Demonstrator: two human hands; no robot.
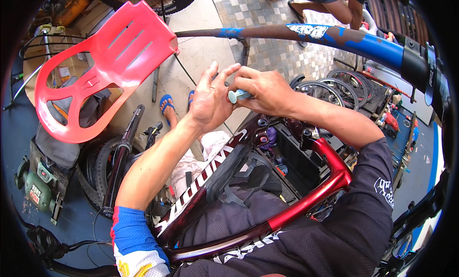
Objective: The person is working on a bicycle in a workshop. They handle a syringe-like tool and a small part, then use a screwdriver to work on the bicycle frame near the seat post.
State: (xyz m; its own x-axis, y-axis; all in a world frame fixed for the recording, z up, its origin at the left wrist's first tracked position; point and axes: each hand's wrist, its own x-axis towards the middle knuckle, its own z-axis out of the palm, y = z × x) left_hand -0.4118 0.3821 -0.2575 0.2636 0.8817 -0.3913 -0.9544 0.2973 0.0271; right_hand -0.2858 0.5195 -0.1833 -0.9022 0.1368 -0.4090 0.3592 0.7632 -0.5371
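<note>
My right hand [267, 91] pinches a small light-blue tube with a round flat end [236, 96], its kind not plain from here. The fingers of my left hand [210, 97] are stretched upward and apart, the palm turned toward that round end. A small red spot shows on the palm beside it, and the right fingers hide the far part of the tube. Below both hands, a dark red bicycle frame [306, 200] with white markings lies across my lap. A black strap [234, 195] hangs over its tube.
A red plastic chair [138, 45] stands at the upper left. A worn blue tube [363, 40] crosses the top. Several bicycle wheels [342, 90] and a tool-covered bench are at right. A green bench grinder [43, 188] sits at left; a person [332, 9] is at the far top.
</note>
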